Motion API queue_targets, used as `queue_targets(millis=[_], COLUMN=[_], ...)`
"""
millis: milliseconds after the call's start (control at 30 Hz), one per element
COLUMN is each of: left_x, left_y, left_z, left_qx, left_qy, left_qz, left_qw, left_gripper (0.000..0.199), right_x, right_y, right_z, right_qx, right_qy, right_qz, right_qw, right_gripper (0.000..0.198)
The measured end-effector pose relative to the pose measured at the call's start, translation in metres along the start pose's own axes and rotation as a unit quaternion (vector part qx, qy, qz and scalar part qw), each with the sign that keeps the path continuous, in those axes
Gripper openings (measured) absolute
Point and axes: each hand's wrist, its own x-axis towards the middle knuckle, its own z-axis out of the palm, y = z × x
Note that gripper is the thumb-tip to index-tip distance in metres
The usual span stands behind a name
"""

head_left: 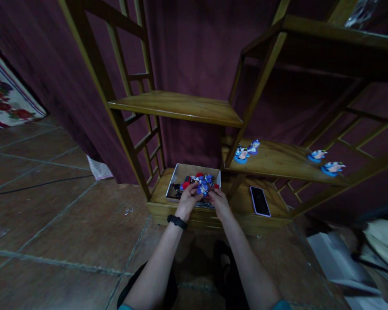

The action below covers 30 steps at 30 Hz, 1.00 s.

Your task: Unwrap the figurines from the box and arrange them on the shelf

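Note:
A white open box stands on the low shelf, holding several small figurines in red, black, blue and purple. Just over its front part, a blue-purple figurine is between my two hands. My left hand has its fingers closed on the figurine's left side, with a dark band around the wrist. From the right, my right hand grips the same figurine near its lower edge. Its fingertips are partly hidden and small in view.
A phone lies on the low shelf to the right. Above it, a wooden shelf bears several figurines, among them a blue-based one and another. A bare wooden board juts out above the box. Uprights flank both sides.

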Motion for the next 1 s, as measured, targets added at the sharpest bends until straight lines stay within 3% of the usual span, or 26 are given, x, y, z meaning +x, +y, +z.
queue_targets(millis=[200, 467, 700, 1000], left_x=[-0.0022, -0.004, -0.0049, -0.0034], left_y=[0.0037, 0.0052, 0.0042, 0.0022], left_z=[0.0033, 0.0042, 0.0038, -0.0004], left_qx=[-0.003, -0.005, -0.032, -0.083], left_qy=[-0.014, 0.009, 0.026, 0.048], left_qz=[-0.003, -0.003, -0.01, -0.02], left_qw=[1.0, 1.0, 0.999, 0.995], left_gripper=[0.048, 0.035, 0.037, 0.04], right_x=[-0.0001, 0.0047, 0.0043, -0.0007], right_y=[0.0038, 0.0066, 0.0053, -0.0022], right_z=[-0.0022, -0.0057, -0.005, 0.0], right_qx=[0.066, 0.065, 0.087, 0.085], right_qy=[-0.011, -0.005, -0.013, -0.068], right_qz=[0.033, 0.048, 0.038, 0.051], right_qw=[0.997, 0.997, 0.995, 0.993], right_gripper=[0.019, 0.017, 0.014, 0.024])
